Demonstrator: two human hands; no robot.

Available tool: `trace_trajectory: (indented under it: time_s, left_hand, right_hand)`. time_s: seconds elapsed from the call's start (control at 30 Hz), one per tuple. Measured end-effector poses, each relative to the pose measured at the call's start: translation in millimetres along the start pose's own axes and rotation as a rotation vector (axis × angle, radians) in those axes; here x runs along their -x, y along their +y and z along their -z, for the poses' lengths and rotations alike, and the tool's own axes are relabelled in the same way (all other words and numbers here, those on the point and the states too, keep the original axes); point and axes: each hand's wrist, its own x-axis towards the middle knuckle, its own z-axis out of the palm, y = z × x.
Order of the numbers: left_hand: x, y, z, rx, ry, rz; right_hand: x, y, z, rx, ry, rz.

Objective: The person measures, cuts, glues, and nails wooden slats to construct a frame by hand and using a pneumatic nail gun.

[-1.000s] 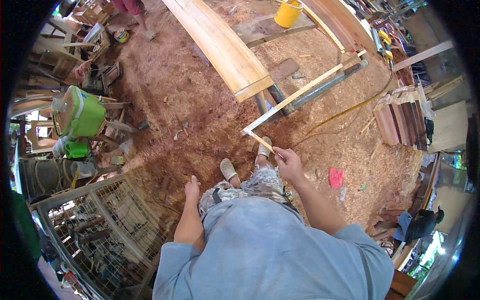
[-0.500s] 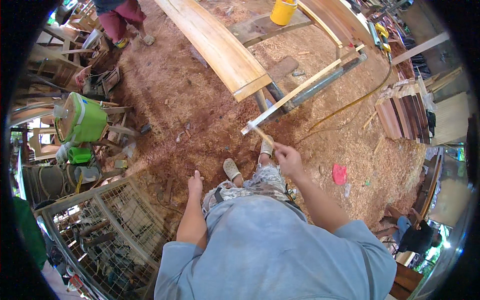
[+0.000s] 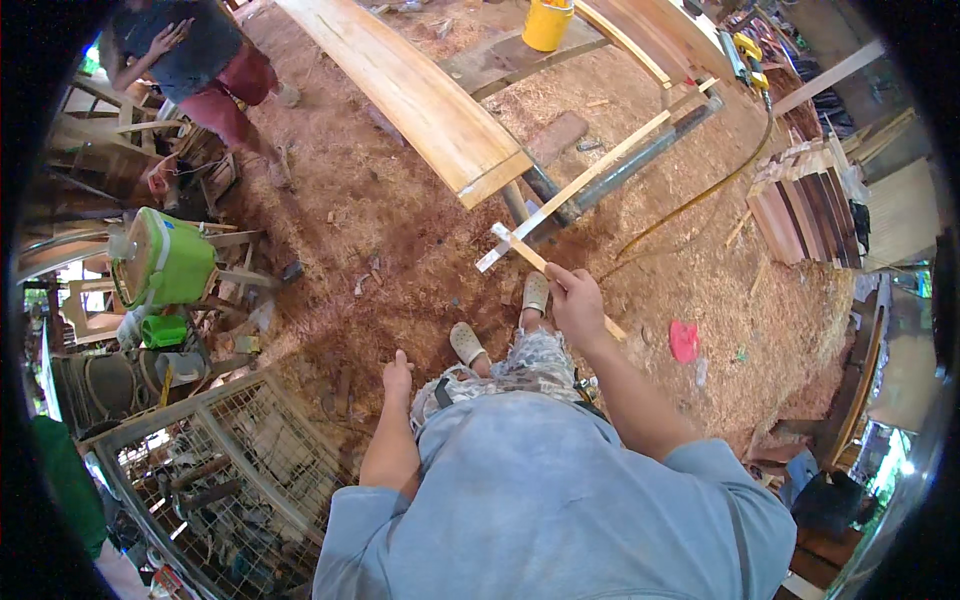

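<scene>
Stick (image 3: 528,255) is clamped in the right hand (image 3: 578,302), its white tip held over the whitened end of a wooden strip (image 3: 592,179), beyond the near edge of a plank (image 3: 430,105); whether the left hand (image 3: 397,378), near the trousers (image 3: 505,374), is parted or closed cannot be told.

Looks like a woodworking shop. Has a brown floor (image 3: 320,240) strewn with shavings (image 3: 770,325) and scraps (image 3: 560,137). Shows a long plank (image 3: 405,90) raised at the far side, a yellow bucket (image 3: 547,26) to the right of it, and a thin strip (image 3: 600,170) nearer by, whitened at its near end. Keeps a stack (image 3: 810,215) of light and dark wood at the right, with a corded yellow tool (image 3: 752,62) farther off. Holds jumbled wooden pieces (image 3: 152,126) at the far left, with a green bin (image 3: 183,265) nearer. Has a wire-mesh frame (image 3: 242,457) near left, with clutter (image 3: 210,495) visible through it.
</scene>
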Motion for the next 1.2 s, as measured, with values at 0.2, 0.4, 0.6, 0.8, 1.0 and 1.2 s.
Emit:
trace_trajectory:
  time_s: [0.2,0.4,0.6,0.8,1.0,1.2]
  left_hand:
    - [-13,-2,-4,0.036,0.038,-0.080]
    - [-9,-4,0,-0.062,-0.015,-0.078]
    - [-2,12,9,-0.047,-0.032,0.040]
    - [-6,37,3,-0.367,0.096,-0.116]
    - [20,130,-23,-0.335,-0.008,-0.543]
    - [71,215,-60,0.039,-0.073,-0.789]
  right_hand:
    - [33,-4,-6,-0.203,-0.295,-0.058]
    - [35,24,-22,-0.175,-0.037,-0.121]
    - [39,-2,-8,-0.309,-0.241,-0.031]
    - [44,24,-24,-0.182,-0.424,0.248]
    - [-11,49,23,-0.450,0.009,-0.136]
    - [-118,83,104,-0.303,0.085,-0.206]
